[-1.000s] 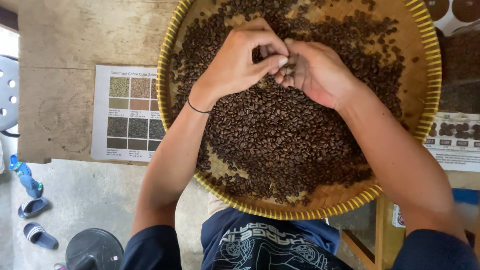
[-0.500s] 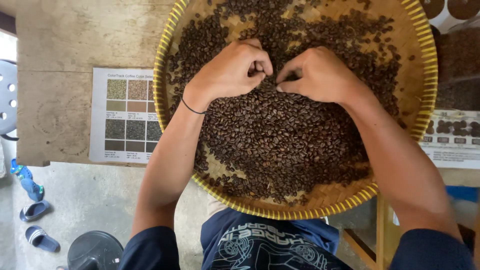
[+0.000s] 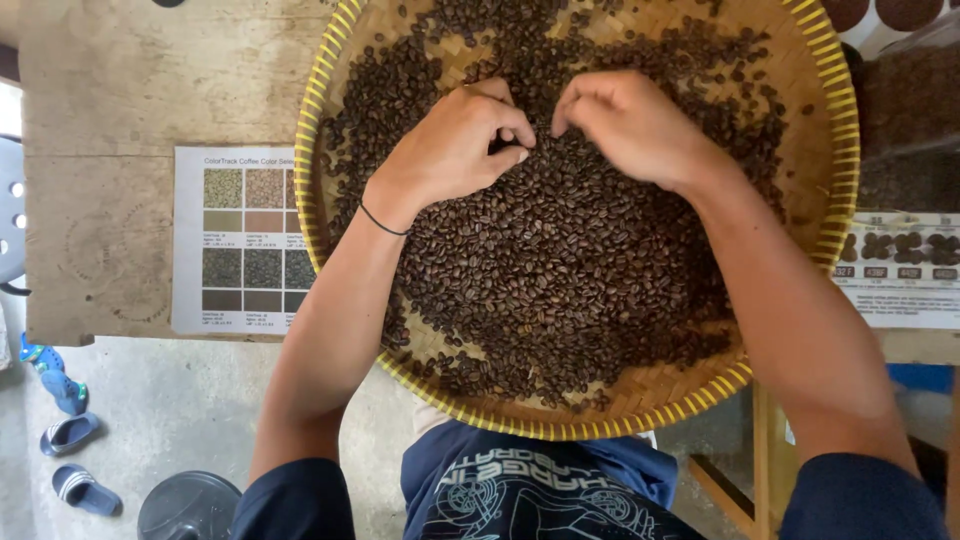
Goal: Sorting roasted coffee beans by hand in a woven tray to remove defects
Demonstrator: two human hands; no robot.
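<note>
Your left hand (image 3: 455, 145) and right hand (image 3: 630, 125) rest knuckles-up on the dark roasted coffee beans (image 3: 560, 260) heaped in the round woven tray (image 3: 835, 200) on the wooden table (image 3: 150, 90). Both have fingers curled down into the beans, fingertips close together; whether either pinches a bean I cannot tell

Dark brown roasted beans (image 3: 560, 260) are spread over a tan woven tray (image 3: 790, 180) edged with a yellow-striped rim (image 3: 560, 428). A thin black band (image 3: 382, 221) is worn at the left wrist. At the left, a white chart (image 3: 240, 240) is printed with squares (greenish, tan, brown, near-black). Navy sleeves and a navy shirt (image 3: 530, 490) with white line print are seen near.
</note>
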